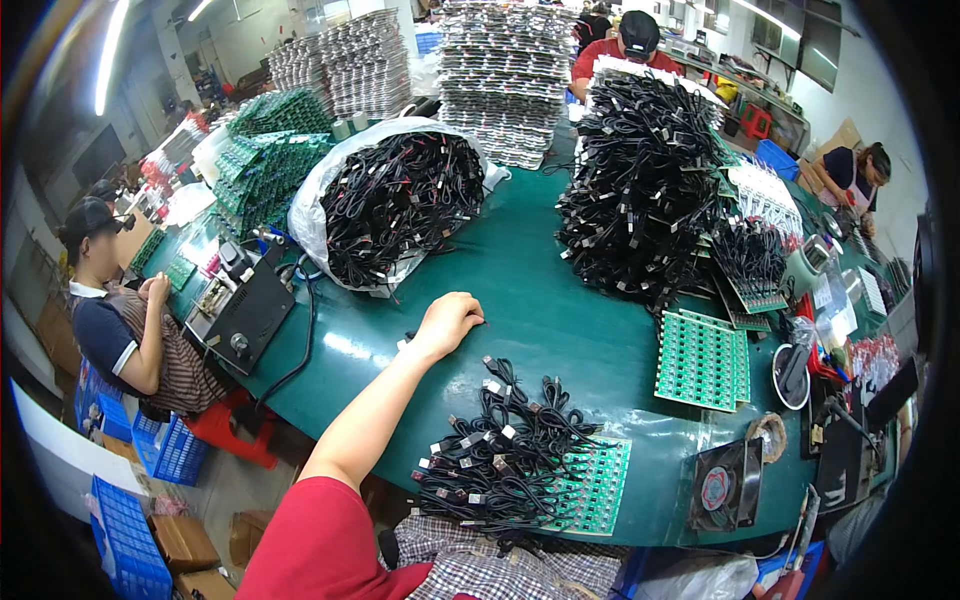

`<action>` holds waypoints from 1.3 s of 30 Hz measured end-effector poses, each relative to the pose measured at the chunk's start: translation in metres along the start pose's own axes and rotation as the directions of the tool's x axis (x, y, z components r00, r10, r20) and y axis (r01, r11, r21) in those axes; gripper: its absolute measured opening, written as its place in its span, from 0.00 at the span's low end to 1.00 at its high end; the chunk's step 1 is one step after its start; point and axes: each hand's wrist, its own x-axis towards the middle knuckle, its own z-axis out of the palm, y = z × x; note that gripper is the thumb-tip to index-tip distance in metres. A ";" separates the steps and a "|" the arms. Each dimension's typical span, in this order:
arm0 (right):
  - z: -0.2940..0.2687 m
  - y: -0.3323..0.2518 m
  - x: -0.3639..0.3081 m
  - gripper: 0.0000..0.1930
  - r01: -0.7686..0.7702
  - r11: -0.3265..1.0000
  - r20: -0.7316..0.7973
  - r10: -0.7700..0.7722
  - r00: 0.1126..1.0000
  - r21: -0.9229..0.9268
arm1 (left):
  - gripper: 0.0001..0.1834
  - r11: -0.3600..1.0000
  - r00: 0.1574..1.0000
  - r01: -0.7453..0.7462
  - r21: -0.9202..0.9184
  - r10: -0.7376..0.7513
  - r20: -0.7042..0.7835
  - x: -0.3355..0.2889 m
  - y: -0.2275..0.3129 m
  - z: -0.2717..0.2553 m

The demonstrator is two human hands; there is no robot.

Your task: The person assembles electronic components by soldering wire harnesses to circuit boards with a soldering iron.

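The person wears a red short sleeve (pixel 325 540), loose and softly creased, its hem near the elbow; the left forearm (pixel 375 400) and left hand (pixel 450 322) are bare. Below the near edge of the table (pixel 530 290), dark-and-white checked cloth (pixel 500 568) (apron or other garment, I cannot tell) lies rumpled.

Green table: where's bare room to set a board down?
Widest: green table centre, from the left hand to the board stack. Also the lane between white bag and tall cable pile, plus a strip between cabled board and black fan. Crowded: far side, right end, and near edge under black cables.
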 end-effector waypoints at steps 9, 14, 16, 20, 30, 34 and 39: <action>0.033 -0.071 0.005 0.20 -0.379 0.643 0.280 0.255 0.926 0.666 | 0.07 0.736 0.918 0.190 -0.650 0.101 0.383 -0.041 0.175 -0.039; 0.063 -0.100 -0.007 0.23 -0.516 0.567 0.445 0.272 0.853 0.642 | 0.07 0.878 0.908 -0.006 -0.479 0.206 0.366 -0.076 0.229 -0.035; 0.060 -0.095 -0.008 0.23 -0.504 0.622 0.511 0.187 0.839 0.599 | 0.06 0.877 0.917 -0.066 -0.475 0.242 0.318 -0.083 0.233 -0.026; 0.054 -0.088 -0.012 0.23 -0.576 0.599 0.564 0.236 0.791 0.556 | 0.05 0.899 0.961 -0.119 -0.421 0.211 0.179 -0.085 0.232 -0.009; 0.069 -0.081 -0.007 0.24 -0.766 0.474 0.789 0.211 0.577 0.434 | 0.05 0.981 0.984 -0.175 -0.082 0.178 0.030 -0.083 0.255 0.031; 0.081 -0.072 -0.015 0.26 -0.818 0.398 0.816 0.237 0.528 0.414 | 0.04 0.961 0.971 0.022 -0.274 0.044 0.234 -0.089 0.239 0.052; 0.086 -0.051 -0.020 0.28 -0.844 0.416 0.853 0.244 0.461 0.337 | 0.07 0.972 0.969 -0.234 -0.002 0.233 0.087 -0.046 0.243 0.011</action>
